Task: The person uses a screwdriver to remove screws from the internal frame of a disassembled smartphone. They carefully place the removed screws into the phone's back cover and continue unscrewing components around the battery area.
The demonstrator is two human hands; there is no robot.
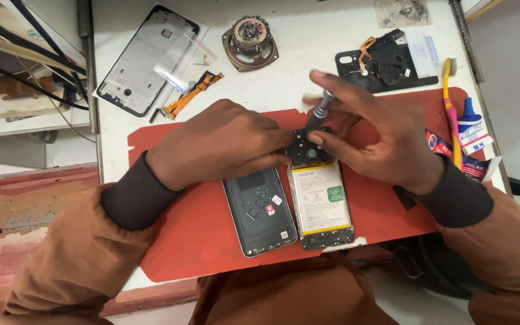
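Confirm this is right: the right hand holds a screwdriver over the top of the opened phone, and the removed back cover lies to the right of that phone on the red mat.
Not quite. In the head view the back cover lies to the left of the opened phone, not the right. The rest stands: the right hand holds the screwdriver over the phone's top, on the red mat.

One opened phone [320, 204], one back cover [260, 210] and one phone frame [145, 60] lie here. There is one speaker [250, 42], one toothbrush [451, 108], one screwdriver [320, 111].
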